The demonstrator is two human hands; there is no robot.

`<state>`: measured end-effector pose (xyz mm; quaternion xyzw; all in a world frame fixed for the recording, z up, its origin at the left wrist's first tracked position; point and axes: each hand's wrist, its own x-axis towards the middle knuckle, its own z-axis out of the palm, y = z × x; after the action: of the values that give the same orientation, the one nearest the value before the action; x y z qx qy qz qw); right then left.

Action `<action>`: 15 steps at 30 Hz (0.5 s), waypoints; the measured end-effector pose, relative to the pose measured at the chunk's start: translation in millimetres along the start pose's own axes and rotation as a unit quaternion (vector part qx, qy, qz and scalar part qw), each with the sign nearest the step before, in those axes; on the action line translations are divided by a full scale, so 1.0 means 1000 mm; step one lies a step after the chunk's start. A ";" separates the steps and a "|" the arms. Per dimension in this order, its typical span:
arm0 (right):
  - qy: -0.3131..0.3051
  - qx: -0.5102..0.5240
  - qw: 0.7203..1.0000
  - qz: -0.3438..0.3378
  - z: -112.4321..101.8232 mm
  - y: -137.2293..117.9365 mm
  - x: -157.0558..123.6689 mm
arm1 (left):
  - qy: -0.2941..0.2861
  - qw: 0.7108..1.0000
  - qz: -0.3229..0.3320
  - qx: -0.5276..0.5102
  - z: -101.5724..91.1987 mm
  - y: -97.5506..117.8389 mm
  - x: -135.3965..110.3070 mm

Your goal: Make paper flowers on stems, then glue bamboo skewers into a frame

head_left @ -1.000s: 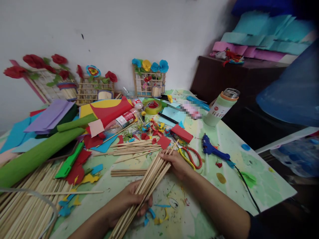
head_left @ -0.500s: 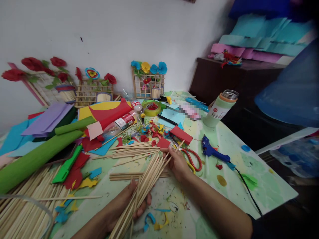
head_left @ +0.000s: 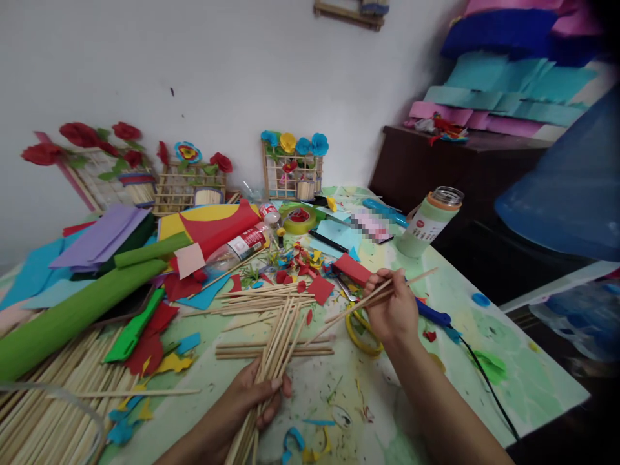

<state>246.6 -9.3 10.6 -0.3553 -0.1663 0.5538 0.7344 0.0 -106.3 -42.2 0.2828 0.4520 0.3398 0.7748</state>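
Observation:
My left hand (head_left: 249, 391) is closed around a bundle of thin wooden sticks (head_left: 289, 320) at the near middle of the table. Over to the right, my right hand (head_left: 398, 313) pinches a few loose wooden sticks (head_left: 349, 310), which point left and right out of its fingers. Beyond the bundle lies a loose pile of sticks (head_left: 264, 300). A small row of sticks (head_left: 232, 351) passes behind the bundle. Scissors with a yellow handle loop (head_left: 363, 342) lie partly hidden by my right hand, and so does a blue glue gun (head_left: 433, 315).
A large heap of sticks (head_left: 53, 413) and green paper rolls (head_left: 92, 310) fill the left side. Paper scraps (head_left: 305, 258), a plastic bottle (head_left: 237, 248) and tape (head_left: 298, 223) lie mid-table. A green bottle (head_left: 426, 226) stands at the right. Flower-decorated stick frames (head_left: 293, 168) line the wall.
My right hand has moved right, away from the bundle, with a few sticks in its fingers. The left hand keeps hold of a thinner bundle. The view has tilted up slightly.

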 end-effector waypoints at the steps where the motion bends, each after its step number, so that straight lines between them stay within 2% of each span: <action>1: 0.006 0.007 1.000 0.014 -0.001 -0.002 0.001 | 0.013 1.000 0.003 -0.005 -0.001 0.000 0.000; 4: -0.031 -0.002 0.998 0.061 0.000 0.001 -0.004 | 0.057 0.997 0.009 -0.042 -0.004 0.002 0.001; 7: -0.090 -0.054 0.988 0.109 0.007 0.023 -0.022 | 0.083 0.994 0.001 -0.067 -0.002 0.004 0.000; 9: -0.107 -0.104 0.978 0.146 0.013 0.046 -0.037 | 0.082 0.994 -0.011 -0.071 0.001 0.005 0.000; 12: -0.113 -0.198 0.964 0.136 0.019 0.075 -0.053 | 0.072 0.994 -0.013 -0.076 0.004 0.005 -0.002; 15: -0.155 -0.271 0.938 0.148 0.022 0.089 -0.058 | 0.065 0.995 -0.005 -0.070 0.004 0.004 -0.003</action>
<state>151.4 -43.7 -28.8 -0.4709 -0.3675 0.6388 0.4849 1.7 -106.9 -36.3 0.2025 0.4783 0.3842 0.7633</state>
